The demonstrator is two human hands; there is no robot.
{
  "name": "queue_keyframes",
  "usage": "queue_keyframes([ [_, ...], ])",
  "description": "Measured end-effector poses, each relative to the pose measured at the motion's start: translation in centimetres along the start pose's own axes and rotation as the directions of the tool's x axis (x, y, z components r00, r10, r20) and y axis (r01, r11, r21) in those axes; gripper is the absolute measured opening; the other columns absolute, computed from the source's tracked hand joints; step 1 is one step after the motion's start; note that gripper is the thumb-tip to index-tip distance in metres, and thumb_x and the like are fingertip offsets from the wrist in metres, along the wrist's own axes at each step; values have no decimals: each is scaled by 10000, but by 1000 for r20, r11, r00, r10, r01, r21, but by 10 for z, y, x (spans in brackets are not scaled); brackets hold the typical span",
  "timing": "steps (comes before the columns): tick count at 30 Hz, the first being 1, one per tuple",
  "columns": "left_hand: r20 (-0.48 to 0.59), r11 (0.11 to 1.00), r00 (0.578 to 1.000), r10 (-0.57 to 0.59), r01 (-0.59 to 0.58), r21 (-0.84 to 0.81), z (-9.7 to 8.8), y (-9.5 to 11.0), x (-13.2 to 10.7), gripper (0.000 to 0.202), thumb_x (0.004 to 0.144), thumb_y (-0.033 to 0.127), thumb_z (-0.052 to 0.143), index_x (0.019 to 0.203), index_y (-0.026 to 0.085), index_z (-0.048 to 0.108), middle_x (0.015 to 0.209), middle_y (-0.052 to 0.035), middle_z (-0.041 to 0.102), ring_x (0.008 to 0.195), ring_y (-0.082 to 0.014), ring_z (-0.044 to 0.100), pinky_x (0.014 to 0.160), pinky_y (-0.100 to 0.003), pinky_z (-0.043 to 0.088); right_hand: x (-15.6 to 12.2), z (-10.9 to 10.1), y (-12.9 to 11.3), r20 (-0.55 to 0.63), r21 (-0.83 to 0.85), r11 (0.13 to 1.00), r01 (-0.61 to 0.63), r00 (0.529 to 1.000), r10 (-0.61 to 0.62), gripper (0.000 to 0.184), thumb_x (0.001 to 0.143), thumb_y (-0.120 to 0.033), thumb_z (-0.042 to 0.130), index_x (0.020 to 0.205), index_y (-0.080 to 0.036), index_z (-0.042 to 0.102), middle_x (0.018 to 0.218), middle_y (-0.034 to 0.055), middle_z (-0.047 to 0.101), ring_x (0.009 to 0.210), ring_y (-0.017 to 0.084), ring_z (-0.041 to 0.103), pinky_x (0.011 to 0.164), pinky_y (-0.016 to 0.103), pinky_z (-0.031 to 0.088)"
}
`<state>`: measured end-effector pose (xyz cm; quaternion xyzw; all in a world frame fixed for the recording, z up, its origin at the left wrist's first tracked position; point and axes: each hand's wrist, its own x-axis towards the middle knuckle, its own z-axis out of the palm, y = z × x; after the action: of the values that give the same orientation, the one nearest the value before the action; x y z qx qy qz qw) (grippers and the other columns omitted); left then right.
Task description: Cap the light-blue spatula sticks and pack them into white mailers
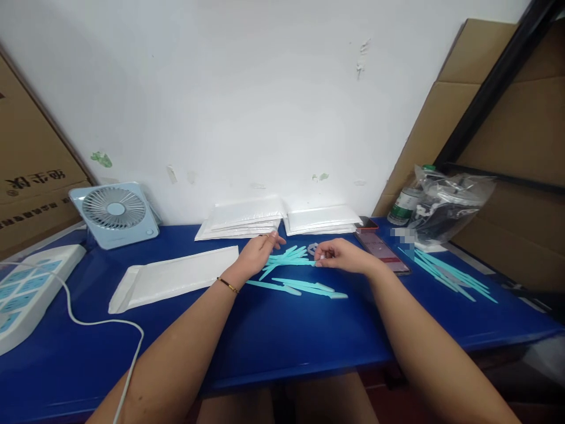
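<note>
Both hands are mid-frame over a pile of thin turquoise sticks (286,259) on the blue table (304,341). Right hand (342,257): thumb and fingers closed to a pinch, apparently on the right end of one turquoise stick (312,263). Left hand (259,252): at the pile's left end, fingers loosely extended; can't tell if it holds anything (the palm side is hidden).

Loose sticks (309,287) lie just below the pile; another fanned group (435,263) sits at right of frame, past the phone (384,253). White padded envelope (176,277) lies flat, left of centre; more envelopes (247,218) are stacked against the wall.

My read: the step in hand is picking through or lining up the pile. Next move calls for a light fingertip pinch, one stick at a time (they overlap, so neighbours could drag along).
</note>
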<state>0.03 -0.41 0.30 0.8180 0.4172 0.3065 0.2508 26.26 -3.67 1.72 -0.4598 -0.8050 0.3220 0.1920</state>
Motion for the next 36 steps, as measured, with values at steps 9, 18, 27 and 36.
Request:
queue_keyframes([
  [9, 124, 930, 984, 125, -160, 331, 2, 10, 0, 296, 840, 465, 484, 918, 247, 667, 941, -16, 659, 845, -183, 596, 737, -268, 429, 7, 3, 10, -151, 129, 992, 5, 988, 15, 263, 747, -414, 625, 830, -165, 633, 656, -6, 571, 596, 114, 499, 551, 230, 372],
  [18, 140, 910, 989, -57, -7, 415, -3, -3, -1, 340, 818, 514, 472, 957, 250, 636, 1033, -33, 639, 973, -238, 564, 811, -327, 422, 5, -8, 26, -226, -24, 992, -123, 967, 115, 360, 695, -468, 663, 884, -162, 651, 718, 21, 610, 617, 138, 521, 577, 255, 389],
  [27, 180, 910, 983, -34, -44, 412, 12, -6, -4, 351, 790, 473, 540, 1082, 286, 592, 1108, -42, 589, 1062, -259, 509, 858, -370, 402, -7, -1, -10, 233, -164, 986, -27, 970, 66, 314, 639, -455, 720, 781, -177, 691, 695, 4, 605, 626, 134, 515, 553, 233, 372],
  [36, 67, 933, 992, 104, -121, 338, 3, 13, -6, 338, 916, 414, 360, 1053, 254, 625, 1058, -26, 638, 1009, -204, 548, 848, -318, 390, -1, 8, -9, 99, -131, 991, 11, 995, 2, 181, 780, -334, 580, 838, -169, 624, 755, 21, 613, 665, 135, 517, 610, 238, 389],
])
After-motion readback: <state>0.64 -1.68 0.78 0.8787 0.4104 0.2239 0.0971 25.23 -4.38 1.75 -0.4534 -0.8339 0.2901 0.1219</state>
